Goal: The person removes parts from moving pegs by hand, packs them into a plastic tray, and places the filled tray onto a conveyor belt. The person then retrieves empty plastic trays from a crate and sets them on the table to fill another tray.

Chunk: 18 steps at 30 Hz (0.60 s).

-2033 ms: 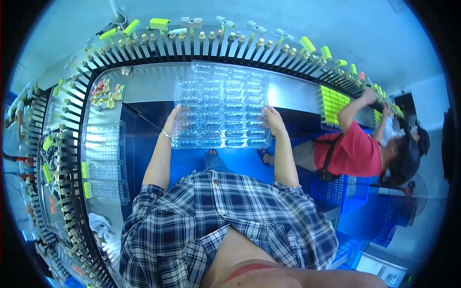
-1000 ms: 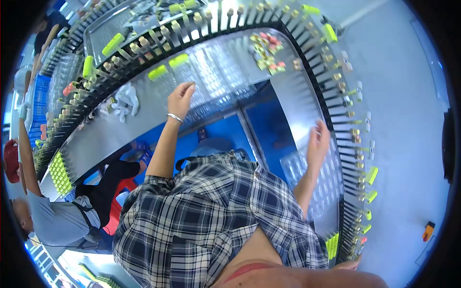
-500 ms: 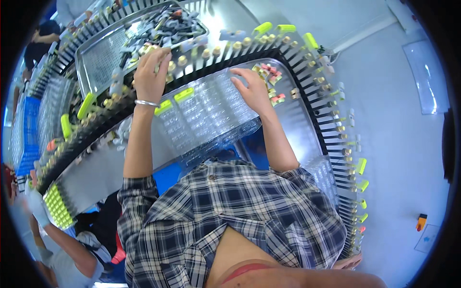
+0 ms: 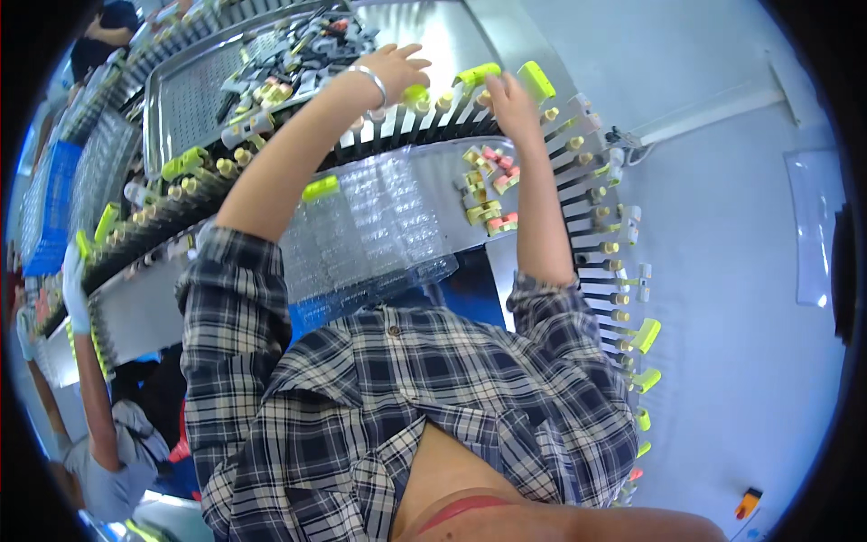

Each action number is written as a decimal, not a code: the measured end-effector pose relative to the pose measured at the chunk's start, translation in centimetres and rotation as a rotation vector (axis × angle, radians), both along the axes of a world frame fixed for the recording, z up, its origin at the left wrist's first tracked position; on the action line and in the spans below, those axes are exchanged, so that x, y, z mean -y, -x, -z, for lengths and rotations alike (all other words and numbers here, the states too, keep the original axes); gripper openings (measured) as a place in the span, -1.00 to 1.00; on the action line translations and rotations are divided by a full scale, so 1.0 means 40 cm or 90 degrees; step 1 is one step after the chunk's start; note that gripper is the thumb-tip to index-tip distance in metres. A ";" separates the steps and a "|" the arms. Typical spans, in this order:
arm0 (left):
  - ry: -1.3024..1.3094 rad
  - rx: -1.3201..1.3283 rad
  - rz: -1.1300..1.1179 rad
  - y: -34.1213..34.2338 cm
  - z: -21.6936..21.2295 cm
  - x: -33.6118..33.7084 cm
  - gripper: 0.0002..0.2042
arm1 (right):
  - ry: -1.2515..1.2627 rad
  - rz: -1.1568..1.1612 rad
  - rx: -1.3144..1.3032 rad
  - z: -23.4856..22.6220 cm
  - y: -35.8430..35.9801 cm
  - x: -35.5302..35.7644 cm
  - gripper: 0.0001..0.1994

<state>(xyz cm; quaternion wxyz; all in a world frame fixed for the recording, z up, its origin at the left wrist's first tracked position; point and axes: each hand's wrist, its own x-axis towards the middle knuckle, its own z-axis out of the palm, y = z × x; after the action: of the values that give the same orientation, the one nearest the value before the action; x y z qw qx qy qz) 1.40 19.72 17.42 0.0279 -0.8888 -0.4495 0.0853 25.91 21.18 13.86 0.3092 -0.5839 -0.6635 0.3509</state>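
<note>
My left hand (image 4: 395, 74), with a silver bangle at the wrist, reaches over the row of pegs with its fingers spread. Just below its fingers shows a yellow-green plastic piece (image 4: 415, 96), partly covered. My right hand (image 4: 515, 107) is at the bend of the peg row, thumb and forefinger bent together. Its fingertips are beside the end of one yellow-green holder (image 4: 476, 74), and another yellow-green holder (image 4: 536, 82) sits just past it. Whatever may be between the right fingertips is too small to make out. A yellow-green piece (image 4: 321, 188) lies on the clear plastic trays (image 4: 388, 212).
The black conveyor of pegs (image 4: 591, 230) curves around me. Beyond it, a metal tray (image 4: 176, 108) holds a heap of grey and black parts (image 4: 312, 54). Small pink and cream pieces (image 4: 488, 185) lie by my right forearm. A co-worker's gloved hand (image 4: 76, 294) is at left.
My left hand has moved right along the pegs, its forearm now crossing the row. The right hand has reached farther out, from above the trays to the pegs. The whole view has shifted.
</note>
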 end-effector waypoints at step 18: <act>-0.324 0.306 -0.130 0.181 0.063 0.264 -0.73 | -0.593 -0.248 0.332 0.003 0.224 0.136 -0.60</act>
<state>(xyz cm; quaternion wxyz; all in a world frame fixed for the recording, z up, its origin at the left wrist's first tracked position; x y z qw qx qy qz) -5.83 9.17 14.90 0.1332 -0.7986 -0.5363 -0.2386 16.97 15.75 13.76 0.2894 -0.3201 -0.8982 -0.0837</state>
